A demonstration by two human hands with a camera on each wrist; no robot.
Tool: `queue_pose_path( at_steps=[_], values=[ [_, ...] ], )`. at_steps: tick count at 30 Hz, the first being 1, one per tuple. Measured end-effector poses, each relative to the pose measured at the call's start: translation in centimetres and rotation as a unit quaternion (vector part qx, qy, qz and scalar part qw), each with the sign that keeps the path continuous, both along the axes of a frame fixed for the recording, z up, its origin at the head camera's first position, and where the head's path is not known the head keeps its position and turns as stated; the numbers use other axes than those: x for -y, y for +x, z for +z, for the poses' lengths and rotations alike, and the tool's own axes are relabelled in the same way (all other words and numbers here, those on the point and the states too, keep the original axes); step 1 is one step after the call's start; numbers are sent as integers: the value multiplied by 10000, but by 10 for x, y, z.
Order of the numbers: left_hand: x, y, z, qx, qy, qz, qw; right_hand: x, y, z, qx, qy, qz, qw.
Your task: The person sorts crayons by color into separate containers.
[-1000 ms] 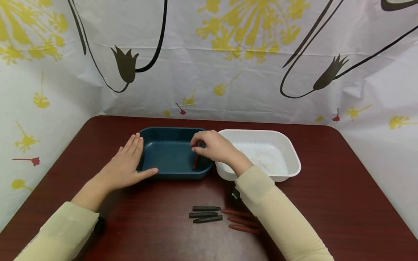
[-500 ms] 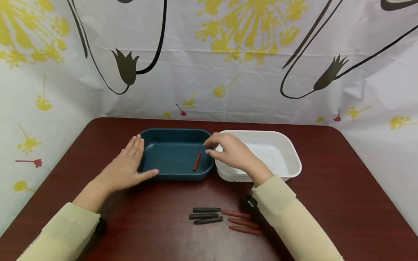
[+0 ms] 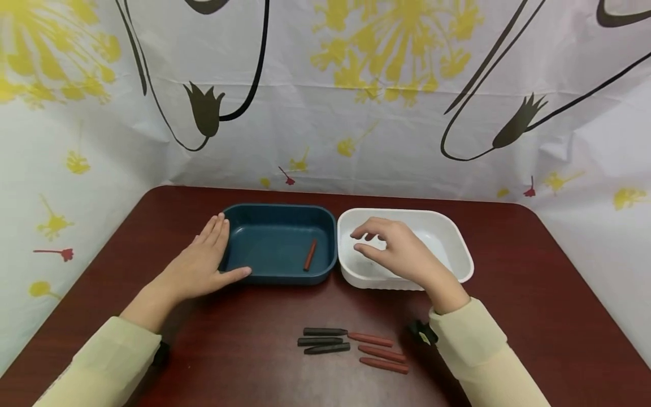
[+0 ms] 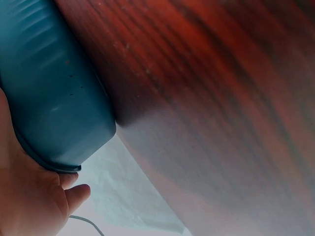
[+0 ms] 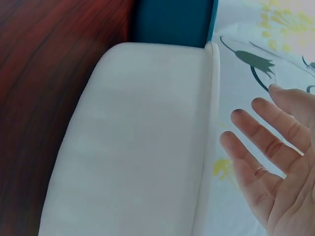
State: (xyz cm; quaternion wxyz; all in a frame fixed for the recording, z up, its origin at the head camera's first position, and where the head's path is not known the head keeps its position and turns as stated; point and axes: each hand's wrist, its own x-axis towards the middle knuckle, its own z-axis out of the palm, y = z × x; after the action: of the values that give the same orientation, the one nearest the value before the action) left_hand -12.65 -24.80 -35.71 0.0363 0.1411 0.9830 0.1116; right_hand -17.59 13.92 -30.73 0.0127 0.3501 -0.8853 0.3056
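Note:
My left hand (image 3: pixel 197 263) rests with straight fingers along the left rim of a dark teal tray (image 3: pixel 277 280), thumb at its front edge. In the left wrist view the fingers lie against the rim of the teal tray (image 4: pixel 54 98). A single red crayon (image 3: pixel 310 255) lies inside that tray, near its right end. Over the white tray (image 3: pixel 460 254), my right hand (image 3: pixel 399 249) hovers with fingers loosely bent and nothing in them. The right wrist view shows the right hand (image 5: pixel 275 152) beside the outer wall of the white tray (image 5: pixel 133 137), fingers spread apart.
In front of the trays, several black crayons (image 3: pixel 325 349) lie side by side on the dark red table (image 3: pixel 244 350). Just right of them are several red crayons (image 3: pixel 383 366). A patterned white sheet (image 3: pixel 285 113) hangs behind the table.
My right hand has let go of the red crayon in the teal tray and moved right, over the white tray. The left hand has stayed at the teal tray's rim.

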Motion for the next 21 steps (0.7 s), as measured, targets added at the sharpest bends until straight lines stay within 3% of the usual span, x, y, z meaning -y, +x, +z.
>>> queue_pose_path(
  at_steps=[21],
  values=[
    [0, -2, -2, 65, 3, 26, 10000, -54, 38, -20, -321, 103, 29, 9994]
  ],
)
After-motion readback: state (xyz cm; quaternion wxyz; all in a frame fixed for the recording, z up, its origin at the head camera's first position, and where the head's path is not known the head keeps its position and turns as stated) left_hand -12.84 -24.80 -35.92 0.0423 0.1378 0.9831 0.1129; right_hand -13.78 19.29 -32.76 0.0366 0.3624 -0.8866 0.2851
